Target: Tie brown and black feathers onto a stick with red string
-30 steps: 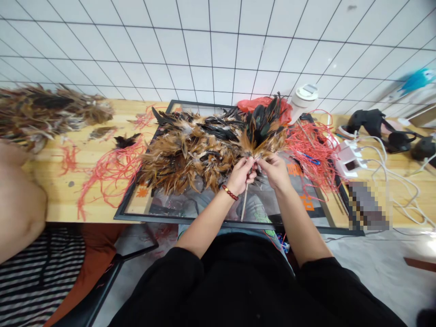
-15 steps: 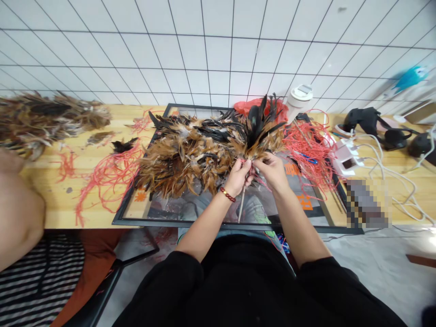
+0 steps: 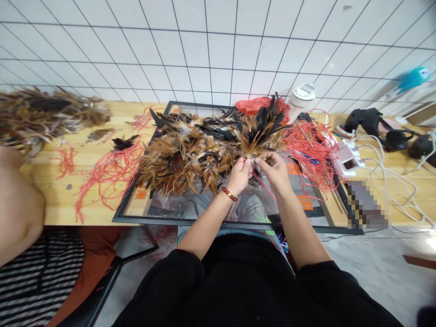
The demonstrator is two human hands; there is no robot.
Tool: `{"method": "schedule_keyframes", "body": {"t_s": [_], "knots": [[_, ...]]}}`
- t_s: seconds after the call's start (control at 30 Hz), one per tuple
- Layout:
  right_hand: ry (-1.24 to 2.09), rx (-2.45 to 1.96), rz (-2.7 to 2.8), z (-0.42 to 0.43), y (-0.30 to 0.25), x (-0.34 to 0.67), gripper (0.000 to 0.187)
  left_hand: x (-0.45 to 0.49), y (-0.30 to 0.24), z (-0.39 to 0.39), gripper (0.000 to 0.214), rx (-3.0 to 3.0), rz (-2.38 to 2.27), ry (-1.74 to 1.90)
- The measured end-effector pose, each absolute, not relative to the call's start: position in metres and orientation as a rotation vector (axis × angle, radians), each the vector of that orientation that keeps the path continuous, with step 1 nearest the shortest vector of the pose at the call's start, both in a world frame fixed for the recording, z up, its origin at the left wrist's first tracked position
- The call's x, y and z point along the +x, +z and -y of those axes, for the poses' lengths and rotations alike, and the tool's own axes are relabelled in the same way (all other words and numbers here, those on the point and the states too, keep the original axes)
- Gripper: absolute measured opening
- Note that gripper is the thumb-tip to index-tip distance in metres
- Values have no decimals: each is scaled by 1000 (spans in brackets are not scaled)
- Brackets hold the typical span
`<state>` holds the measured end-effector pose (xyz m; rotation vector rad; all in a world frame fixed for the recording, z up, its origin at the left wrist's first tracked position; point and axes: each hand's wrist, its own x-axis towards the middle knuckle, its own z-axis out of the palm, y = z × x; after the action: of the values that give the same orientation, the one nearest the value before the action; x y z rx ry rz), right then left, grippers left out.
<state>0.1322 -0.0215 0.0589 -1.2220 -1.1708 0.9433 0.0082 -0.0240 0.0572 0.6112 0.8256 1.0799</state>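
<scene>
My left hand [image 3: 240, 175], with a red bead bracelet at the wrist, is closed round the base of a small bunch of brown and black feathers [image 3: 262, 129]. Right beside it, my right hand [image 3: 274, 169] pinches the same base, and a red string [image 3: 264, 186] trails down from between the two hands. Both hands hover over a black-framed glass panel [image 3: 218, 223] lying on the wooden table [image 3: 61, 200]. A large heap of brown and black feathers [image 3: 185, 156] covers the panel just left of my hands.
Tangles of red string [image 3: 313, 145] lie right of my hands and more [image 3: 102, 175] at the left. A white cup [image 3: 299, 102] stands at the back. Cables, a charger [image 3: 350, 156] and black headphones [image 3: 371, 122] fill the right. Another person's arm [image 3: 18, 209] and more feathers [image 3: 44, 113] are at far left.
The thin stick that hung below my left hand is no longer visible. The feather bunch has shifted slightly, and a red string now trails from under my right hand.
</scene>
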Motion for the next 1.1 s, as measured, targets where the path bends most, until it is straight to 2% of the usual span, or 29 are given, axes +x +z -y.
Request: {"method": "schedule_keyframes", "body": {"t_s": [0.07, 0.13, 0.23, 0.3, 0.43, 0.57, 0.63, 0.73, 0.8, 0.9, 1.1], "knots": [[1047, -1173, 1217, 27, 54, 135, 40, 4, 62, 24, 22, 690, -783, 1089], [1354, -1085, 1255, 34, 53, 138, 47, 0, 66, 24, 25, 712, -713, 1026], [1852, -1040, 1152, 43, 57, 147, 43, -8, 71, 21, 30, 686, -607, 902], [1910, -1091, 1019, 46, 61, 159, 42, -14, 73, 19, 32, 666, -555, 854], [1677, -1132, 845, 49, 69, 189, 40, -22, 76, 16, 34, 644, -527, 801], [1620, -1166, 838, 61, 73, 198, 37, -13, 78, 16, 29, 702, -650, 853], [1544, -1228, 935, 71, 72, 193, 39, -6, 76, 16, 25, 855, -821, 918], [1237, -1361, 1313, 83, 71, 182, 39, 3, 75, 19, 23, 1365, -1202, 954], [1024, -1405, 1567, 88, 75, 178, 36, 6, 76, 25, 20, 1756, -1415, 839], [879, -1390, 1730, 84, 90, 176, 34, 10, 83, 36, 23, 2170, -1580, 566], [581, -1435, 2120, 51, 121, 187, 29, 9, 97, 54, 34, 2719, -1482, 144]]}}
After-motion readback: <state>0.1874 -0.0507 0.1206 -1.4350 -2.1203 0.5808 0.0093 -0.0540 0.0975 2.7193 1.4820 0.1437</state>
